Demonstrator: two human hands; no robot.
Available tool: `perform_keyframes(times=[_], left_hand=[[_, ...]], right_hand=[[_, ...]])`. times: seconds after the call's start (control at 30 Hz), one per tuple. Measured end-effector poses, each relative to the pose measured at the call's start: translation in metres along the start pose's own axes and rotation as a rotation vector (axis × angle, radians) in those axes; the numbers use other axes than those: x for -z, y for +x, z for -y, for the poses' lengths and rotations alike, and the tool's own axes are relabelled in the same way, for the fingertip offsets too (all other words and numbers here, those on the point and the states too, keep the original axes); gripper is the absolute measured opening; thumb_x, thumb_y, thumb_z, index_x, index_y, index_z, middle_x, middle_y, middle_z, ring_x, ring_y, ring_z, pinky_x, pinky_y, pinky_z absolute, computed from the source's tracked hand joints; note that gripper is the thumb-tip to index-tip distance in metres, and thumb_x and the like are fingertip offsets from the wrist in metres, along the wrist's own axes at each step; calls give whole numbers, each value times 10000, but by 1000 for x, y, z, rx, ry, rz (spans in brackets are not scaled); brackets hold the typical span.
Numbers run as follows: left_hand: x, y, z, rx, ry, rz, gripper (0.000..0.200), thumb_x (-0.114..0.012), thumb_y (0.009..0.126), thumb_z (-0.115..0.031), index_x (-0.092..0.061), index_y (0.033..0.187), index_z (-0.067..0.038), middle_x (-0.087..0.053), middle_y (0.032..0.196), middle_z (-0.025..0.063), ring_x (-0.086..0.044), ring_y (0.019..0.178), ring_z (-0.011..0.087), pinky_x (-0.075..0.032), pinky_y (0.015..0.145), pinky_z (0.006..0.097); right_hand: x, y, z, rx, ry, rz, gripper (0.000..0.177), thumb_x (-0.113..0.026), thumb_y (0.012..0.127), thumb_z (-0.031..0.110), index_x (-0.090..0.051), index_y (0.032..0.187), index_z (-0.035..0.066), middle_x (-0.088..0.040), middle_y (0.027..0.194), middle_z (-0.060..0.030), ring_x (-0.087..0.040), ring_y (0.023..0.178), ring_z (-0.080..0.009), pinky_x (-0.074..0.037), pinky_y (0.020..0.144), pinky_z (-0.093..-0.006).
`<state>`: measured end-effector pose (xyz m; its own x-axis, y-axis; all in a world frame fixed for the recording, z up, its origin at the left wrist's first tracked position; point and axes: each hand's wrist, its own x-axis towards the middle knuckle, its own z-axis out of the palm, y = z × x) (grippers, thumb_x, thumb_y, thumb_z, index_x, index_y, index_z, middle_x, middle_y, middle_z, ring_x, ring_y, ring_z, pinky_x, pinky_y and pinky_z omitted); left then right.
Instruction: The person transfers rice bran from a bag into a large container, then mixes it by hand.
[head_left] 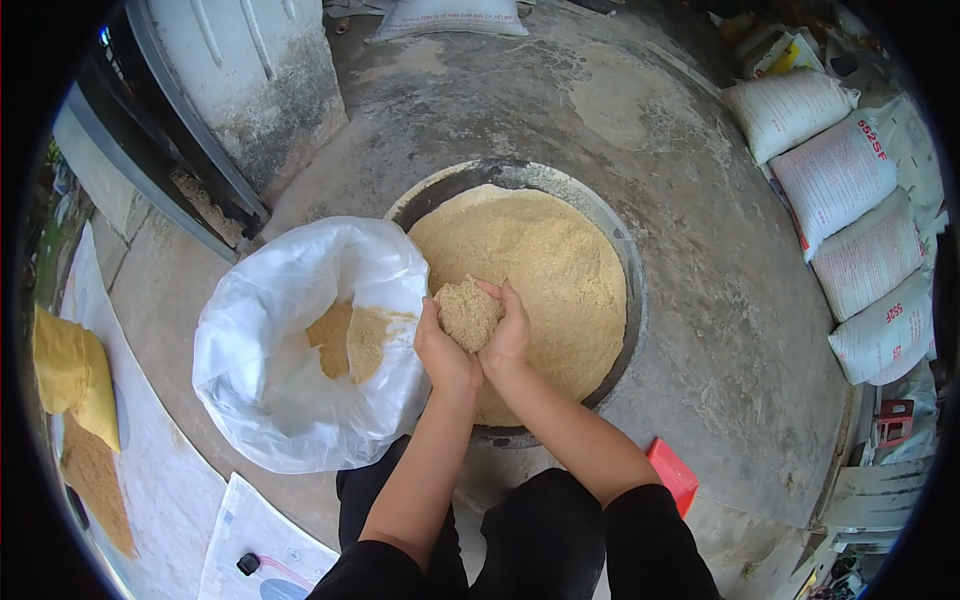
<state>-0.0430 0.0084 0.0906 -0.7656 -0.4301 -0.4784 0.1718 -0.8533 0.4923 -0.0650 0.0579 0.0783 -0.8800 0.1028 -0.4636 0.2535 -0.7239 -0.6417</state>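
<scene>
My left hand (445, 350) and my right hand (507, 330) are cupped together around a heap of pale tan meal (468, 313). They hold it above the left part of a wide, dark-rimmed round tub (632, 270), which is filled with the same-looking meal (540, 265). Just left of my hands stands an open white plastic bag (260, 400), its mouth folded wide. Some tan meal (365, 340) shows inside the bag, part of it clinging to the near wall. The fingers of both hands curl under the heap, so their undersides are hidden.
Several full white sacks (840, 175) lie in a row along the right side. A red plastic scoop or dustpan (673, 475) rests on the concrete floor beside my right arm. At far left, a yellow sack (75, 375) lies near spilled brown grain (95, 480).
</scene>
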Motion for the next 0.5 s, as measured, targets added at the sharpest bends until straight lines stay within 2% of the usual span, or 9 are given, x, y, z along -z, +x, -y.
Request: perform_keyframes(times=[0.1,0.17,0.37,0.43,0.5], left_hand=[[2,-1,-35,-134,22,-8,338,-380,937,-230,-534,1019,60,-571,975,130,-572,898,209,-477,790,324],[1,-2,-60,-159,7,-32,345,-375,940,-237,-524,1031,60,-563,996,131,-570,904,212,-475,794,330],[35,19,-107,-312,50,-100,352,-372,936,-241,-503,1049,66,-540,1024,127,-555,929,213,-467,792,329],[44,21,-114,-302,36,-110,351,-376,932,-240,-491,1065,63,-528,1040,131,-552,936,211,-465,795,329],[50,20,-122,-315,81,-155,346,-394,924,-240,-480,1084,54,-517,1073,122,-546,948,205,-458,802,326]], right_hand=[[-30,-12,-18,-18,-14,112,429,-368,914,289,-621,933,-57,-602,917,-150,-572,825,-213,-454,789,-289],[-52,-21,-31,-43,-117,206,438,-334,920,300,-592,963,-51,-580,965,-167,-568,867,-223,-458,808,-331],[-94,-43,-69,95,-369,322,480,-380,920,368,-627,893,-43,-619,886,-126,-572,818,-186,-444,788,-289],[-102,-49,-77,172,-525,385,504,-371,923,388,-623,898,-47,-620,884,-129,-568,812,-185,-433,788,-284],[-107,-49,-90,195,-551,389,515,-369,922,399,-620,895,-49,-622,879,-128,-564,809,-183,-426,780,-282]])
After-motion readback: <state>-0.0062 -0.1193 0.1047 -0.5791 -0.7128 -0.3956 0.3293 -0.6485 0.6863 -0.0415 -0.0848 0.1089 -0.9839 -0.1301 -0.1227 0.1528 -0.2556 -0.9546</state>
